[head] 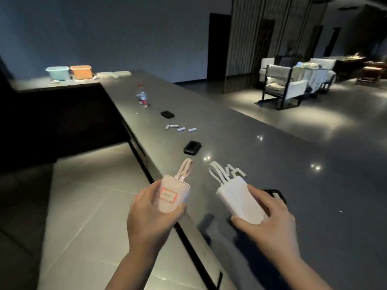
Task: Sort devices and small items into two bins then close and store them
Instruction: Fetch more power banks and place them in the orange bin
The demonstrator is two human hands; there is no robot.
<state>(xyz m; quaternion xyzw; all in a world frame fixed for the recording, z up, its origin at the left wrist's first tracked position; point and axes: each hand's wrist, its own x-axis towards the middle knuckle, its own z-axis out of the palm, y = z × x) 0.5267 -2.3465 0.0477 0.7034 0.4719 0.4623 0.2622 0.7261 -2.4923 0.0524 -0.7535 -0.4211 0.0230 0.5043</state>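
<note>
Pink pack point(172, 195) is gripped by left hand point(150, 214) past worktop point(272, 147) near edge; white pack point(240, 203) by right hand point(270, 222). Bins point(70, 72) sit at far corner: w/ both hands full, loose cables point(222, 170) could snag, or a pack be dropped.

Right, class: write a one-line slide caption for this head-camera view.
Each hand lifts a power bank, pink in left hand, white in right hand; the two bins wait far down the counter.

The room is dim. A long dark grey stone counter point(272, 155) reflects small ceiling lights. The pale grey tiled floor point(83, 206) shines. Behind stand a plain blue-grey wall point(125, 34), dark vertical slats point(272, 38) and 2 white cushioned armchairs point(280, 84).
</note>
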